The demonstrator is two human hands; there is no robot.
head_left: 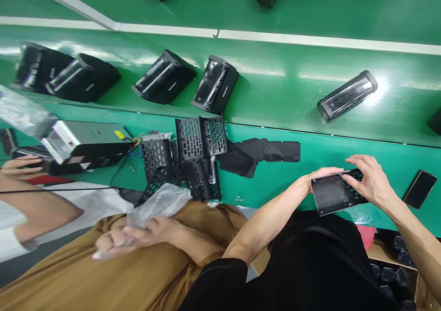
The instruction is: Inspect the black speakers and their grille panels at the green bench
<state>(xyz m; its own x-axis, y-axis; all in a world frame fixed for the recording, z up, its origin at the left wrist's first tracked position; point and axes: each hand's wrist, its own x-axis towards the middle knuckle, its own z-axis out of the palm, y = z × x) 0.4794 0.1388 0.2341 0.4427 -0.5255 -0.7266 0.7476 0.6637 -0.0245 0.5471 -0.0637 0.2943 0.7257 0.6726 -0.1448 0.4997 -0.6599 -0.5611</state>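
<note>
1 black panel [331,197] near the phone [420,189] seems light, stiff; left hand [324,173] and right hand [371,180] pinch its graspable edges.

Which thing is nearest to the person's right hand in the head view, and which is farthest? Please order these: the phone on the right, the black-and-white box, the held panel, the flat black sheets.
1. Held panel: at the right hand itself.
2. Phone: to its right.
3. Flat black sheets: to its left.
4. Black-and-white box: far left.
</note>
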